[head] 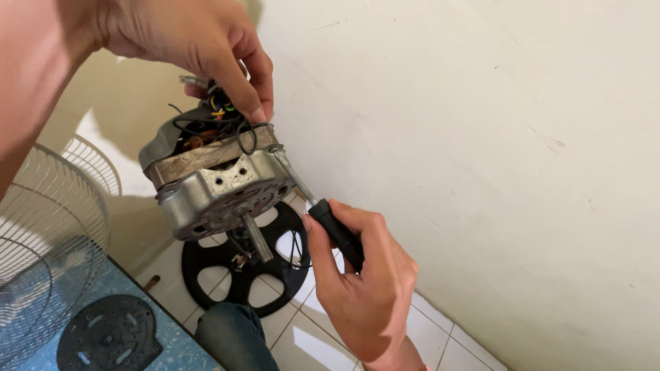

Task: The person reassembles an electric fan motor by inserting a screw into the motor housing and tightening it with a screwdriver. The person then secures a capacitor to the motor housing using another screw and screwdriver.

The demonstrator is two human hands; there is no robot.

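Up-left, screwdriver point(313, 203) toward motor point(216, 182).

A white tiled floor point(426, 336) is carrying a round black spoked base point(240, 271) lying flat near the wall. Lower left, a blue patterned surface point(172, 343) is bearing a black round plate point(106, 336) and a white wire fan guard point(48, 254).

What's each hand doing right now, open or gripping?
Left hand: closed, fingers pinching the wired top of the fan motor.
Right hand: closed on the black handle of a screwdriver, its tip at the motor's corner.
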